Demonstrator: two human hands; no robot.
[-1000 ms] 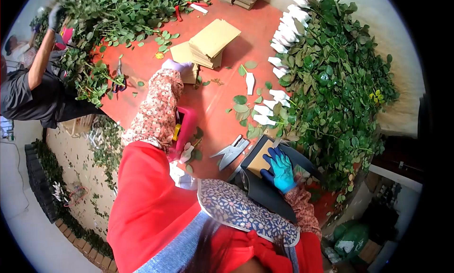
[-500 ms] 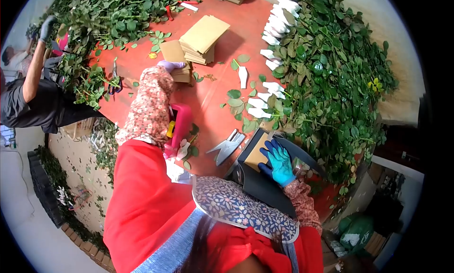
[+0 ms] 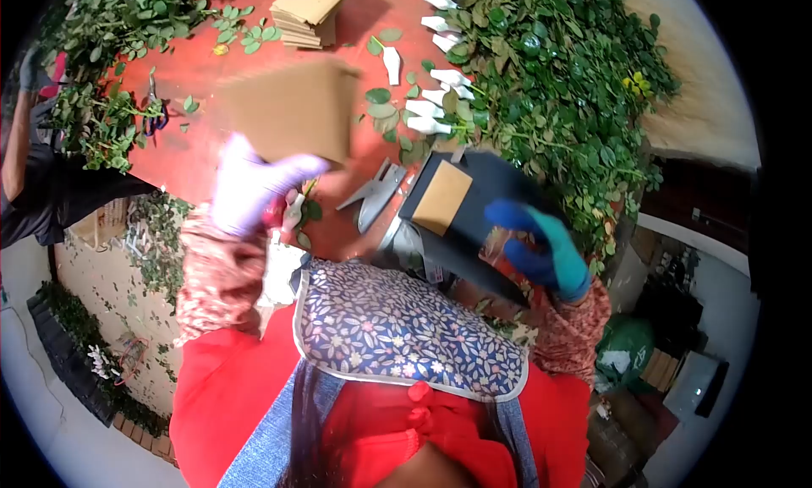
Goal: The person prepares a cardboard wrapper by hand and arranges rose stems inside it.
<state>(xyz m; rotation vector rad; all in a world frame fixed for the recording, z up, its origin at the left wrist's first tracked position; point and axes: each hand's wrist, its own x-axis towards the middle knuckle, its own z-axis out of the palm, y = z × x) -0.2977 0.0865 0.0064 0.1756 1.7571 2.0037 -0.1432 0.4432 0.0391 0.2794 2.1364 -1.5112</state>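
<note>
My left hand [image 3: 254,188], in a lilac glove, grips a brown cardboard piece [image 3: 288,107] over the red table. The cardboard is blurred, and I cannot tell whether it is one folded piece or several together. My right hand [image 3: 548,249], in a teal and blue glove, is held with thumb and fingers apart and nothing between them. It hovers right of a black holder [image 3: 486,179], in which a tan cardboard piece [image 3: 441,198] lies. A grey plier stapler [image 3: 375,194] rests on the table left of the holder.
A cardboard stack [image 3: 304,19] stands farther back. Leafy stems with white-wrapped heads [image 3: 427,124] pile along the right, and more foliage [image 3: 110,31] covers the back left. Scissors [image 3: 153,107] lie near a co-worker's arm [image 3: 17,141] at the left.
My left hand has lifted the cardboard from beside the stack and drawn it towards me. My right hand has come off the cardboard in the holder and moved right. The view has shifted.
</note>
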